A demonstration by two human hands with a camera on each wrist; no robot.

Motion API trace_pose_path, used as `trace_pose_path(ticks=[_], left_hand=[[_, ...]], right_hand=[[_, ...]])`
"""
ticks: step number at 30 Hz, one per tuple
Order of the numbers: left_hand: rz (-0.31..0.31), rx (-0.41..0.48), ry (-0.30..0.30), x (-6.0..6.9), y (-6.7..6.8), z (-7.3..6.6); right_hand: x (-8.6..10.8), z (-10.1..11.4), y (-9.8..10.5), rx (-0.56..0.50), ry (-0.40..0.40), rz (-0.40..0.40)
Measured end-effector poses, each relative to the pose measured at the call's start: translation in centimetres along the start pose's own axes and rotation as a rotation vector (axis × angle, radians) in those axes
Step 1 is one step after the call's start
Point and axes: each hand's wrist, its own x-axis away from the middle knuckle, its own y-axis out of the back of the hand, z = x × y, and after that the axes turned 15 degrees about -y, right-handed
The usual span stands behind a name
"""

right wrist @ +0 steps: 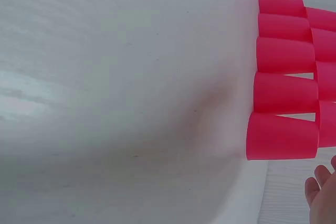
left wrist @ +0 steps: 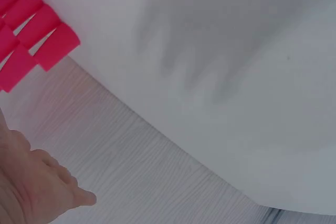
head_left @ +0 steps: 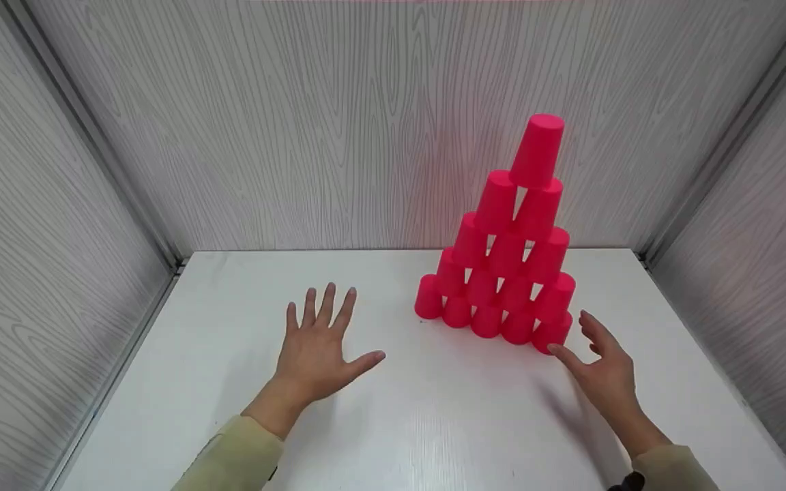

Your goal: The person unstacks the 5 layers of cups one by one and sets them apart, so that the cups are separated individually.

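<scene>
A pyramid of upside-down red-pink cups (head_left: 505, 256) stands on the white table, right of centre, with several rows narrowing to a single top cup (head_left: 538, 150). My left hand (head_left: 314, 358) hovers left of the pyramid, fingers spread and straight, holding nothing; its edge (left wrist: 39, 187) shows in the left wrist view. Beside the lowest right-end cup (right wrist: 283, 137) is my right hand (head_left: 604, 372), thumb and fingers apart and slightly bent, with nothing gripped. In the head view its thumb tip overlaps that cup's edge; whether they touch I cannot tell.
The white table (head_left: 393, 423) carries the stack and catches shadows of both hands. Grey wood-grain panels enclose it: a back wall (head_left: 284, 123), a left wall (head_left: 38, 239) and a right wall (head_left: 754, 225).
</scene>
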Motion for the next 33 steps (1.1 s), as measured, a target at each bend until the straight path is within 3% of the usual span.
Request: trace_pose_path(ticks=[11,17,23,33], left_hand=[[-0.057,0.06,-0.054,-4.6,5.0,-0.3],[-0.074,0.109,-0.102,-7.4,7.2,-0.9],[-0.138,0.266,-0.157,-10.2,8.9,-2.3],[-0.273,0.647,-0.201,-15.5,12.1,-5.4]], right_hand=[[-2.9,-2.4,0.2,-0.178,-0.257,0.287],[-4.2,-3.1,-0.6,-0.225,-0.315,0.338],[-4.7,-3.3,-1.0,-0.228,-0.336,0.351],[-5.5,-3.6,-1.1,-0.187,-0.325,0.38]])
